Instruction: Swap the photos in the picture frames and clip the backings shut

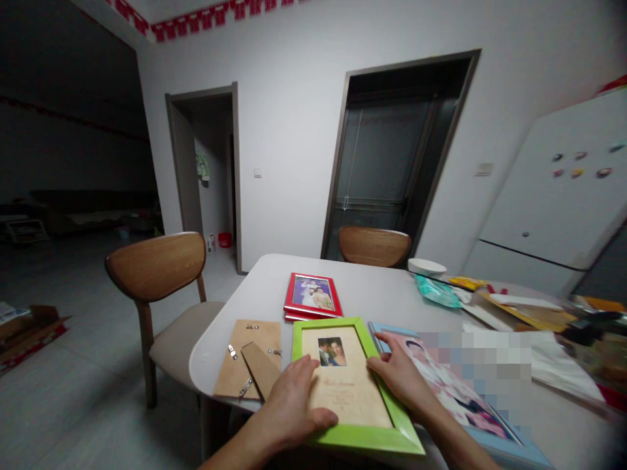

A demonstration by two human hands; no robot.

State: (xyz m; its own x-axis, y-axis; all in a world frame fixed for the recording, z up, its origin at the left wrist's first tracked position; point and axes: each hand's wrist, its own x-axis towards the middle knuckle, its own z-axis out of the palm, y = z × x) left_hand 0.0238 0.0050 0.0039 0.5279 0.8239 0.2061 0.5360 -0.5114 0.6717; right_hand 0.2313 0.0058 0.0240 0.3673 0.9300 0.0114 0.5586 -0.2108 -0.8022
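A: Position, hands?
B: Green frame (349, 395) is lying at the table's (375, 290) near edge; left hand (289, 399) is resting spread on it, right hand (405, 384) touching its rim, grip unclear.
A: Handling?
B: Judging it light, stiff; favouring side rails.

White bowl (427, 266) near teal packet (437, 293), wooden chair (157, 266), fridge (548, 202).

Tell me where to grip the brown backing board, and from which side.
Take the backing board by its left edge, coming from the left. It appears to lie flat with that edge uncovered, while the left hand and green frame crowd its right. Avoid the stand leg; it may be hinged and swing.
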